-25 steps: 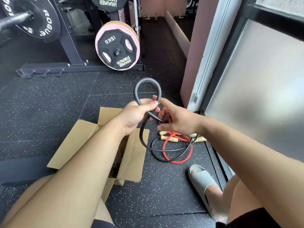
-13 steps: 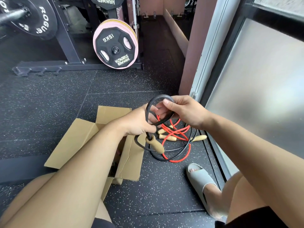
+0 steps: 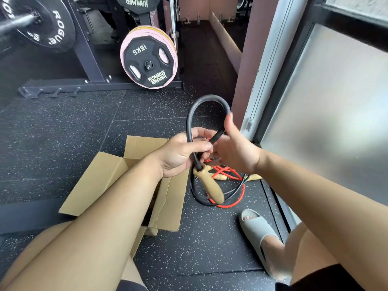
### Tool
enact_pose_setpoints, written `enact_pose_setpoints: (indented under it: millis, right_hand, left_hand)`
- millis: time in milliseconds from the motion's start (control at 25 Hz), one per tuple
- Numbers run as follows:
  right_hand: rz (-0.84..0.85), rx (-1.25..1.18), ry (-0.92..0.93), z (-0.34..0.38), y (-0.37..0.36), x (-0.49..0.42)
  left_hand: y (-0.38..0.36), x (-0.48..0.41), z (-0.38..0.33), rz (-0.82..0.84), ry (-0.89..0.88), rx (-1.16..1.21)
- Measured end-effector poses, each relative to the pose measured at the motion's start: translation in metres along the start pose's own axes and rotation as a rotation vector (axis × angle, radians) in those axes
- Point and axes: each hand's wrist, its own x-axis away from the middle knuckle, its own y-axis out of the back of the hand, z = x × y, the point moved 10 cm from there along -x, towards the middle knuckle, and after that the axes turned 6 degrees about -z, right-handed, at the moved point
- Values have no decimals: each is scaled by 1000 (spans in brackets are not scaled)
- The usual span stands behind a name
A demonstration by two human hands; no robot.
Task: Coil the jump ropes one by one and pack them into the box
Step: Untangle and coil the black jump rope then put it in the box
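Gripping the black jump rope [image 3: 207,98] just above its wooden handle [image 3: 209,185], my left hand [image 3: 180,153] has its fingers curled round the strands where they cross. From that fist one loop stands up and arches over to the right; the handle hangs below it, its long axis slanting down and a little rightward. My right hand [image 3: 237,153] is touching distance to the right, thumb up against the loop's far side with a strand running across the palm. Its fingers are hidden behind my left, so I cannot tell whether they close on the rope.

Below and right of the grip, the slack of the black rope lies on the floor, tangled with a red jump rope [image 3: 237,204] and loose handles. That slack is nearer my right hand, which I judge should feed the next loop. The box [image 3: 98,181] sits open below and left, under my left forearm.
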Motion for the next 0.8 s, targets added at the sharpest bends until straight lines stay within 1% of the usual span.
enact_pose_setpoints:
  millis: [40, 80, 120, 200, 240, 320, 360, 440, 520, 560, 600, 640, 720, 800]
  right_hand:
    - [101, 130, -19, -10, -16, 2]
    - [161, 227, -15, -19, -25, 5]
    - [198, 228, -3, -24, -31, 8]
    - [180, 124, 38, -19, -36, 11]
    - [165, 109, 59, -13, -36, 12]
    - [44, 165, 89, -4, -28, 8]
    - [-41, 317, 120, -1, -21, 5]
    - [-199, 622, 243, 7, -11, -1]
    - [-362, 776, 296, 16, -2, 1]
    - [-444, 895, 307, 22, 2, 1]
    - [-502, 1025, 313, 27, 4, 2]
    - [-530, 1098, 322, 31, 5, 2]
    - [-487, 1060, 378, 33, 1, 2]
    - [-356, 955, 400, 29, -7, 2]
  left_hand:
    - [0, 0, -5, 1, -23, 58]
    - [2, 1, -8, -15, -34, 121]
    - [4, 1, -9, -39, -31, 184]
    - [7, 1, -10, -79, -15, 314]
    - [9, 0, -10, -105, -15, 370]
    - [17, -4, -13, -201, -32, 421]
    - [24, -5, -13, -289, -46, 389]
    - [42, -3, -11, -505, -80, 212]
    - [56, 2, -5, -675, -91, -30]
    - [60, 3, 0, -732, -83, -153]
    - [62, 5, 3, -753, -68, -240]
    - [65, 2, 8, -747, -48, -304]
    - [69, -9, 15, -662, 6, -414]
    - [63, -9, 8, -572, 12, -519]
